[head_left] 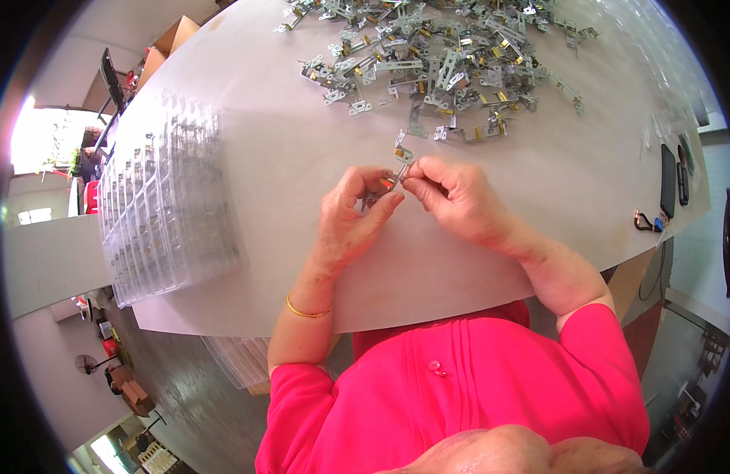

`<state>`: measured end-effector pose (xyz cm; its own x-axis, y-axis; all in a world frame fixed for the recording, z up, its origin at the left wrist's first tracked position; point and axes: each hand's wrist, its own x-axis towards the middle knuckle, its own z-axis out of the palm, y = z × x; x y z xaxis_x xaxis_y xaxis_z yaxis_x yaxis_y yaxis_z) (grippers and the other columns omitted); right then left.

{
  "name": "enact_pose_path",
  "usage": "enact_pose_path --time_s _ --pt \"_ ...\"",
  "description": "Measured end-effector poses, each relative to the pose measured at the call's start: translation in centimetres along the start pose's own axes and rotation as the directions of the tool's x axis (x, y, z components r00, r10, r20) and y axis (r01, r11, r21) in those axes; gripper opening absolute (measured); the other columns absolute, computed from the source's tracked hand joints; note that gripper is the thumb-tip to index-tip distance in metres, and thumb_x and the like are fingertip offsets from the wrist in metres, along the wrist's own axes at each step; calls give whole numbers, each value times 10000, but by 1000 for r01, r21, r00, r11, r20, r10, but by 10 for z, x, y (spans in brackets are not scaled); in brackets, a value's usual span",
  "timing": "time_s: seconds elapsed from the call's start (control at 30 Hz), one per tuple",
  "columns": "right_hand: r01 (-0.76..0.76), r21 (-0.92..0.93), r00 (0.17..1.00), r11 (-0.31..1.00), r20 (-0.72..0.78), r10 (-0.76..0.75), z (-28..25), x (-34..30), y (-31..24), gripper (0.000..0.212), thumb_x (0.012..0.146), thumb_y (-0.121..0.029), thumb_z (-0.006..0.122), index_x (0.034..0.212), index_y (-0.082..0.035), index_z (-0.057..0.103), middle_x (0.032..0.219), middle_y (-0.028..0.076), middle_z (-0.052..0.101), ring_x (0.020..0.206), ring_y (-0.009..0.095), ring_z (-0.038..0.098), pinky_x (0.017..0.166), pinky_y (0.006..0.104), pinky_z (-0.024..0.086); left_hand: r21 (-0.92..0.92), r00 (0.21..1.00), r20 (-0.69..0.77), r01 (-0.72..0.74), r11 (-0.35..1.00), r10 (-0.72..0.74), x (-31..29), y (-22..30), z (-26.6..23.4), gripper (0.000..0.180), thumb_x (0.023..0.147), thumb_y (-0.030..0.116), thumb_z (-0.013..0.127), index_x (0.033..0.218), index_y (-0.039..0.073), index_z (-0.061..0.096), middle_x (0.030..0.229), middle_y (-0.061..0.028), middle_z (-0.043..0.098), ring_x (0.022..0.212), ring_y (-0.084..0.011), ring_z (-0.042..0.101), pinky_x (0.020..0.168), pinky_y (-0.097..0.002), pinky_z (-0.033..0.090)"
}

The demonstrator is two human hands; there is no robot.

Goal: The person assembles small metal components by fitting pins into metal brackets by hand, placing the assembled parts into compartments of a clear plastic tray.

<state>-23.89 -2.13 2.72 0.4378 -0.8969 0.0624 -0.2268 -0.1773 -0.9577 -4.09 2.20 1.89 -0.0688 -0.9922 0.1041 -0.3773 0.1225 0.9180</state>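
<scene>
Near the middle of the table, my two hands meet around a small metal bracket part (pixel 402 156) that has a brass-coloured piece on it. The fingers of my left hand (pixel 353 209) are closed on its lower end, where a bit of orange shows. My right hand (pixel 456 196) pinches the same part from the right with thumb and forefinger. Just beyond my hands spreads a heap of similar metal bracket parts (pixel 448 67), silver with brass-coloured bits. A few of them lie loose along the near edge of the heap.
Clear plastic trays (pixel 163 205) holding small parts are stacked at the table's left. More clear plastic (pixel 657 63) lies at the far right. Along the right edge are a black phone-like slab (pixel 668 182), a dark pen-like item (pixel 682 178) and keys (pixel 647 222). The table edge (pixel 428 322) curves before me.
</scene>
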Motion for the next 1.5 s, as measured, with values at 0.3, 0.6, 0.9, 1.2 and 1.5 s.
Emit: enact_pose_path --time_s 0.3,0.6,0.9,1.2,1.5 --pt "-38 93 999 995 -21 40 0 2 5 62 951 -98 643 935 -40 628 615 30 533 554 101 443 517 289 397 -169 975 -177 103 980 -133 5 -11 -6 156 923 111 652 1010 -18 667 793 -49 619 681 -97 528 616 -269 453" --pt "-15 90 1000 996 6 15 1 3 6 83 961 -116 637 941 -35 634 614 19 540 558 78 466 521 280 407 373 982 -190 75 925 -3 9 -3 -15 159 918 152 640 902 6 700 653 -76 574 583 -175 501 567 -315 414" --pt "-96 108 995 989 26 94 4 2 11 116 975 -150 628 952 -37 638 630 -6 566 576 62 501 530 257 411 579 938 -330 113 807 105 7 -11 -21 232 1000 185 578 893 -6 653 708 -118 653 612 -205 594 593 -324 473" --pt "-102 149 994 984 43 96 3 4 18 126 982 -163 623 954 -41 636 650 -21 561 597 48 486 539 243 395 461 825 -521 55 886 220 15 -25 -28 149 994 95 540 934 -9 630 820 -133 643 715 -286 582 669 -386 481" --pt "-27 100 998 995 51 22 7 10 14 126 974 -160 619 941 -41 641 652 -1 577 603 65 544 547 251 423 478 884 -377 -70 875 276 14 -24 -28 192 882 141 703 1005 4 644 878 -140 638 750 -261 615 704 -377 501"
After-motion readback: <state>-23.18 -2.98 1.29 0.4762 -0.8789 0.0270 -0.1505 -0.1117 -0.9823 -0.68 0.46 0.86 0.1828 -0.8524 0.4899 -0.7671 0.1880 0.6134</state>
